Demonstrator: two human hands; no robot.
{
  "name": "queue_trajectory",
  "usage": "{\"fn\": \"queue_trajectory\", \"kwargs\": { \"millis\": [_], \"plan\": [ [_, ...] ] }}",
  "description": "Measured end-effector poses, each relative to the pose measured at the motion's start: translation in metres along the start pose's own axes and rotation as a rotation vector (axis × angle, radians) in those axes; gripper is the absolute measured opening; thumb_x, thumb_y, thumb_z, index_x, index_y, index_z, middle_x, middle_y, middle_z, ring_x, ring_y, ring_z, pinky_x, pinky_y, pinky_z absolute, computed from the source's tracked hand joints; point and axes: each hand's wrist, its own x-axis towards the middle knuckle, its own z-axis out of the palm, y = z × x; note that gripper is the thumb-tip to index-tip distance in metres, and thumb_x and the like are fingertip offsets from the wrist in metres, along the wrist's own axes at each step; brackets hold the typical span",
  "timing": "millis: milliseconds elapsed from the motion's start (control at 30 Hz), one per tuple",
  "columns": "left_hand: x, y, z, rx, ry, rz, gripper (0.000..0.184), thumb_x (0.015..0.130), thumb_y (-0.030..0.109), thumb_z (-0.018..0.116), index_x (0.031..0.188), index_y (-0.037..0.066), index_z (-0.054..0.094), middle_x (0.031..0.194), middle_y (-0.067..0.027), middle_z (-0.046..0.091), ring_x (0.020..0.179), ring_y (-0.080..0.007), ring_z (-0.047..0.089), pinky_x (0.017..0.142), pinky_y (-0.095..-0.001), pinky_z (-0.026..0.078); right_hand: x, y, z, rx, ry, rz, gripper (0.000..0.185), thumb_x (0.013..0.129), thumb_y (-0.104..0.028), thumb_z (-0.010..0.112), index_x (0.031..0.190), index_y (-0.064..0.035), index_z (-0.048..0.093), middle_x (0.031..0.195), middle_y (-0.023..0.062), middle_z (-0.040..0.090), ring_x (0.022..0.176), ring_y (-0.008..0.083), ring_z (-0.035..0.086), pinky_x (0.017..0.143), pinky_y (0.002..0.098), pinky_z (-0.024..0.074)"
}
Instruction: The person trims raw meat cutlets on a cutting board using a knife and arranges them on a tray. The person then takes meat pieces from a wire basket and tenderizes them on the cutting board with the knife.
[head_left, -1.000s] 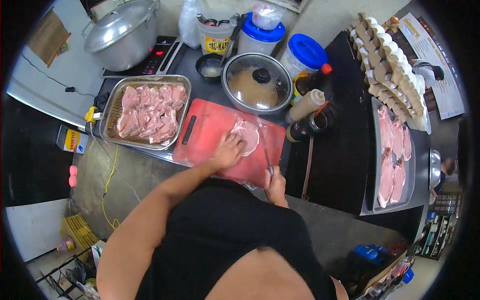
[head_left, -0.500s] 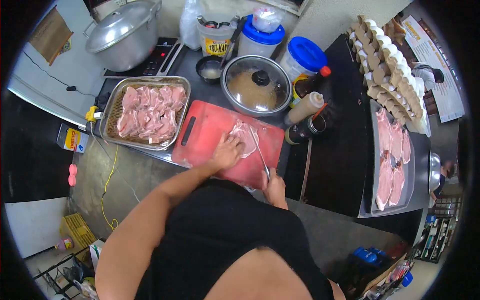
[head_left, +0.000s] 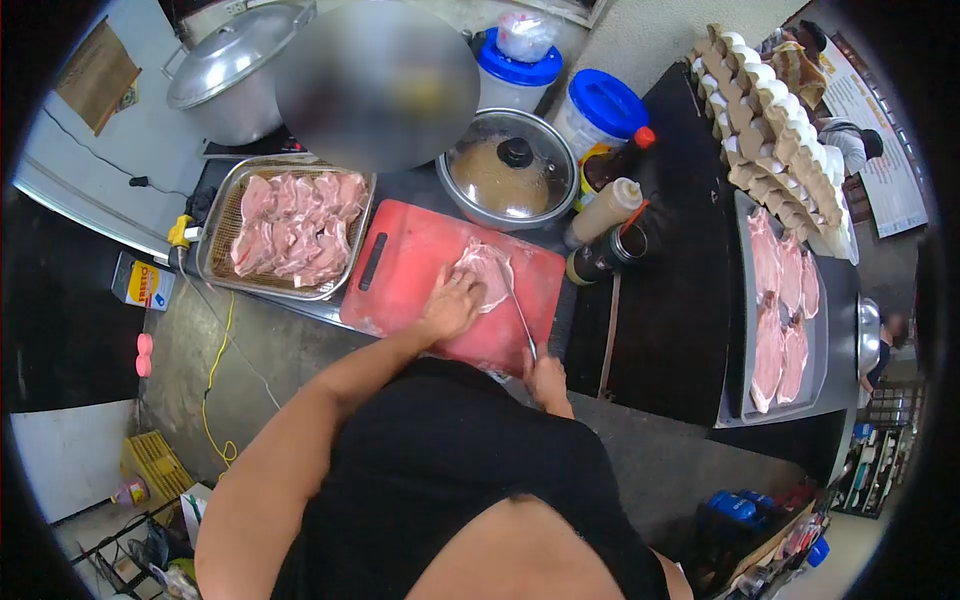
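Note:
A raw pork chop (head_left: 490,275) lies flat on the red cutting board (head_left: 410,245). My left hand (head_left: 453,303) rests on the chop's left side, fingers spread and pressing it down. In my right hand (head_left: 546,380), at the board's lower right edge, is the handle of a knife (head_left: 523,322). Its thin blade points up and away, along the right edge of the chop. Left of the board, a wire-lined metal tray (head_left: 208,245) holds many raw pork pieces (head_left: 300,225).
Behind the board stand a glass-lidded bowl (head_left: 510,185), blue-lidded tubs (head_left: 607,105) and sauce bottles (head_left: 608,212). A large pot (head_left: 235,85) is at back left. On the right are egg trays (head_left: 770,140) and a tray of pork slices (head_left: 820,340). A blurred patch hides part of the back.
The knife blade has shifted slightly left against the chop's right edge, and my right hand with it. My left hand stays on the meat.

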Motion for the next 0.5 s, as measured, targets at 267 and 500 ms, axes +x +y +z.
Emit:
{"fn": "queue_trajectory", "kwargs": {
  "millis": [267,500],
  "plan": [
    [0.000,-0.002,0.008,-0.044,0.060,0.004,0.034,0.077,0.022,0.054,0.108,0.007,0.057,0.125,-0.0171,0.043,0.117,-0.0312,0.039,0.101,-0.0510,0.020,-0.009,-0.005,-0.012,0.290,0.252,-0.204,0.031,0.089,-0.031,0.049,0.094,-0.0007,0.051,0.070,0.0274,0.058,0.067,0.0456,0.057,0.061,0.0525,0.0449],
    [0.002,-0.003,0.010,0.010,-0.010,-0.004,0.037,0.077,0.021,0.053,0.112,0.008,0.054,0.131,-0.0187,0.039,0.122,-0.0338,0.035,0.101,-0.0552,0.019,-0.009,-0.016,-0.027,0.069,0.074,0.005,0.024,0.088,-0.025,0.052,0.091,-0.0015,0.050,0.066,0.0268,0.057,0.066,0.0443,0.058,0.056,0.0500,0.0437]
  ]
}}
